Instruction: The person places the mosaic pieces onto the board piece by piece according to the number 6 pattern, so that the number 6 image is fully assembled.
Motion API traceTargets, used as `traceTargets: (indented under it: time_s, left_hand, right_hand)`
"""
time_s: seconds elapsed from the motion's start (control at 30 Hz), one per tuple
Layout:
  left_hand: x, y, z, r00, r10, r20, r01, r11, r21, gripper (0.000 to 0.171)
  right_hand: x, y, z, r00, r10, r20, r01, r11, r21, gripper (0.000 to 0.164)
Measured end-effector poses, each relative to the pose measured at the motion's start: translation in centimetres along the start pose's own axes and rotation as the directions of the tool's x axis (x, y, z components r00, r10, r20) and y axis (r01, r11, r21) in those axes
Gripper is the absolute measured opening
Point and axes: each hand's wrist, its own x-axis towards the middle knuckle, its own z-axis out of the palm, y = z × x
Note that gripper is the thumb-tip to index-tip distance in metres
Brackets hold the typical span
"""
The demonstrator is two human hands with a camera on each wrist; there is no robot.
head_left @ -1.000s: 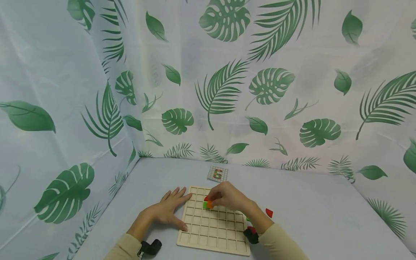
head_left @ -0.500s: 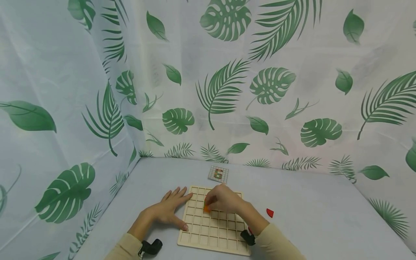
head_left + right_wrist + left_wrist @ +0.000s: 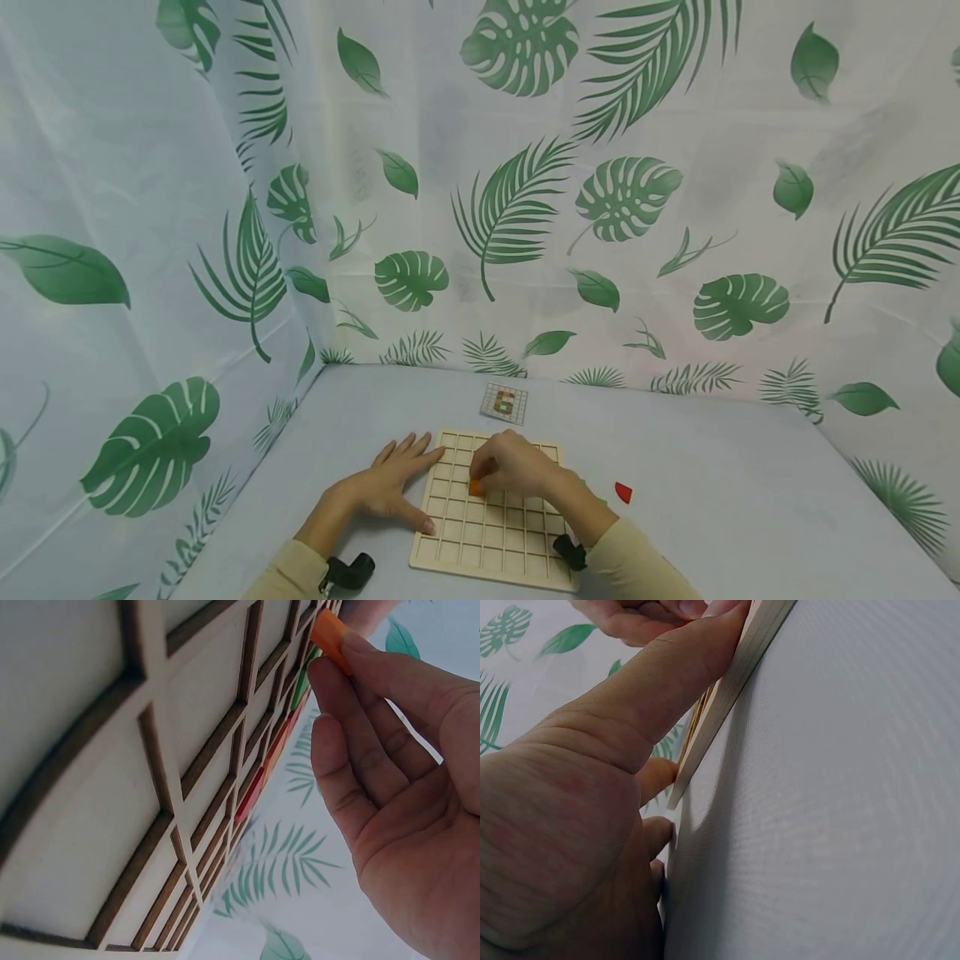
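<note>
A wooden grid board (image 3: 450, 542) lies on the table in front of me. My right hand (image 3: 517, 467) is over its upper part and pinches an orange block (image 3: 476, 487) between thumb and fingers. In the right wrist view the orange block (image 3: 330, 637) is tilted against the grid, beside a green piece (image 3: 301, 679). Red (image 3: 250, 795) and orange (image 3: 276, 750) pieces sit in cells farther along. My left hand (image 3: 386, 483) is spread at the board's left edge. Its thumb (image 3: 697, 656) touches the board's side in the left wrist view.
Behind the board lies a small card (image 3: 504, 403) with a coloured pattern on a grid. A red quarter-round piece (image 3: 623, 492) is on the table to the right. A bit of green shows beside the right forearm. Leaf-printed cloth walls enclose the table.
The right hand has brought the orange block slightly left and nearer to me, from over the green piece to the cell below. The left hand keeps its place.
</note>
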Motion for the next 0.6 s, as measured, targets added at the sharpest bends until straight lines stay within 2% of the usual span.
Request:
traceTargets:
  time_s: [0.37,0.6]
  left_hand:
    - [-0.12,0.01,0.09,1.0,0.006,-0.005,-0.006,1.0,-0.004,0.117]
    - [-0.17,0.28,-0.04,1.0,-0.005,-0.006,0.005,1.0,-0.003,0.117]
  right_hand:
    - [-0.19,-0.12,0.46,1.0,0.009,0.016,-0.008,0.995,-0.097,0.013]
    - [-0.18,-0.27,0.48,0.999,0.009,0.041,-0.004,0.994,-0.109,0.013]
